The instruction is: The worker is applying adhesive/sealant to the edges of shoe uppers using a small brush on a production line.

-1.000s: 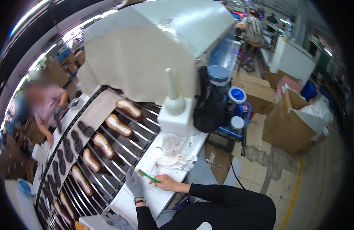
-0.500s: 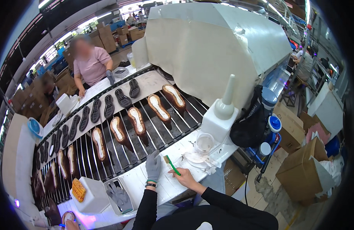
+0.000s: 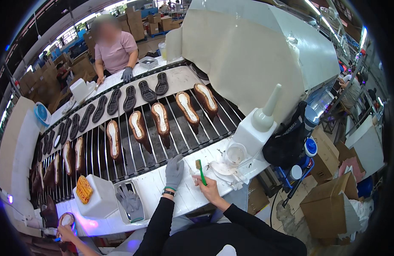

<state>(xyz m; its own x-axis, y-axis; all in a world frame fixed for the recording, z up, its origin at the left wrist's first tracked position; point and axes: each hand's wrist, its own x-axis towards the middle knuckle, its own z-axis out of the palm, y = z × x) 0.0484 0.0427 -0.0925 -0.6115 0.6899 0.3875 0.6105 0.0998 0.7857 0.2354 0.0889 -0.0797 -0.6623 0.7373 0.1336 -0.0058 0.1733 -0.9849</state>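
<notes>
My left hand (image 3: 174,171), in a grey glove, rests on the white bench beside the conveyor's near rail; its fingers are stretched out and it holds nothing that I can see. In my bare right hand (image 3: 209,190) is a small green-handled brush (image 3: 203,176), held upright with its bristle head up. Beyond lies a roller conveyor (image 3: 174,144) with brown shoe uppers (image 3: 160,118), bottoms up, their soles coated white along the middle. Black outsoles (image 3: 130,98) line the strip behind them. A clear cup (image 3: 235,154) and crumpled white material (image 3: 224,170) lie right of the brush.
A white squeeze bottle (image 3: 253,134) with a long nozzle stands at the right. To the left are a tray (image 3: 130,205) with grey gloves and a white block (image 3: 95,207) carrying a yellow sponge. A person (image 3: 116,53) works across the conveyor; another person's hand (image 3: 66,232) holds a shoe at lower left.
The view has shifted, so the scene sits further right. My right hand has turned the brush more upright. The other person's hand at lower left has come further into view with a shoe.
</notes>
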